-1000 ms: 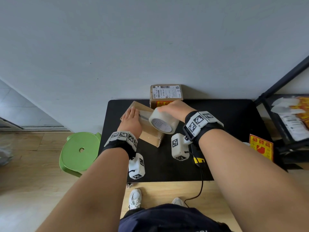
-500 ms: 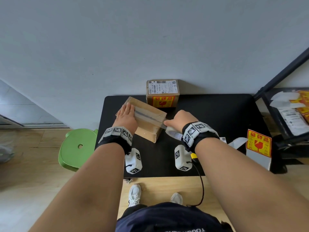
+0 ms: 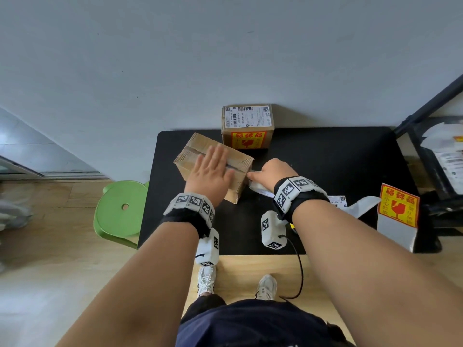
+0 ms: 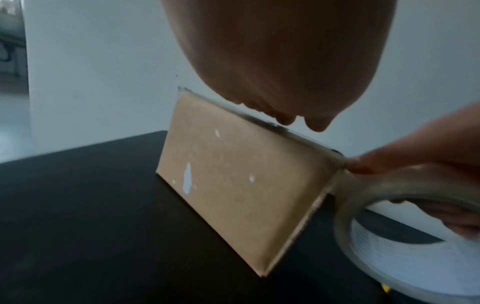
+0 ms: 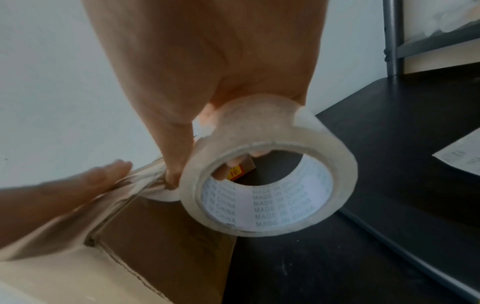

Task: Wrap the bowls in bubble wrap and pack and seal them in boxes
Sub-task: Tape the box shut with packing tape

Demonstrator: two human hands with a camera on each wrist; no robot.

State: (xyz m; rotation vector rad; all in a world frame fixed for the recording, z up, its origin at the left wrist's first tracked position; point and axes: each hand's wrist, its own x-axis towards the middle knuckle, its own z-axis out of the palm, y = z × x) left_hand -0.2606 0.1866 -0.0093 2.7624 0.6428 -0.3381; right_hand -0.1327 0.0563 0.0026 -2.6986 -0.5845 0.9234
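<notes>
On the black table (image 3: 313, 156), near its far left corner, a closed box (image 3: 198, 151) is sitting at an angle, with clear tape running along its top seam. The left hand (image 3: 213, 174) is lying flat across the box top, fingers straight and together, pressing on the tape and holding nothing. Just right of the box, the right hand (image 3: 271, 172) is gripping a tape roll (image 5: 267, 183), fingers curled through its core and thumb on the outside; the roll is sitting at the box's right edge, and a stretch of tape is running from it onto the top. In the head view most of the roll is hiding under the hand. Behind the box, against the wall, a second box (image 3: 246, 126) is standing with a shipping label on top and a yellow fragile sticker on its near face. Farther right on the table, a sticker sheet (image 3: 398, 209) is lying by the edge, beside a dark shelf (image 3: 426, 146). Left of the table, a green stool (image 3: 120, 209) is standing on the wooden floor.
</notes>
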